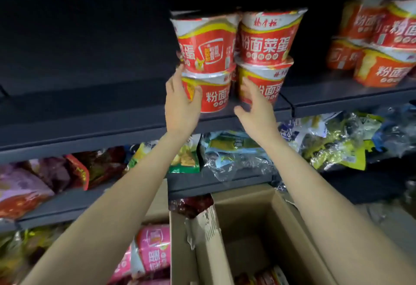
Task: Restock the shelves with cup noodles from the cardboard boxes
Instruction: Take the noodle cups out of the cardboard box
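Observation:
Two stacks of red cup noodles stand side by side on the dark upper shelf (101, 127). My left hand (180, 102) grips the lower cup of the left stack (213, 95), its fingertips reaching the upper cup (204, 43). With straight fingers my right hand (256, 106) presses on the lower cup of the right stack (270, 82), which carries another cup (267, 37). More of the same cups (378, 43) sit further right on the shelf. Below me an open cardboard box (258, 228) shows a red cup (265, 277) deep inside.
The upper shelf's left half is bare. Lower shelves hold bagged snacks (337, 140) and red packets (27, 190). A second box (157, 206) at lower left holds pink cup noodles (155, 248).

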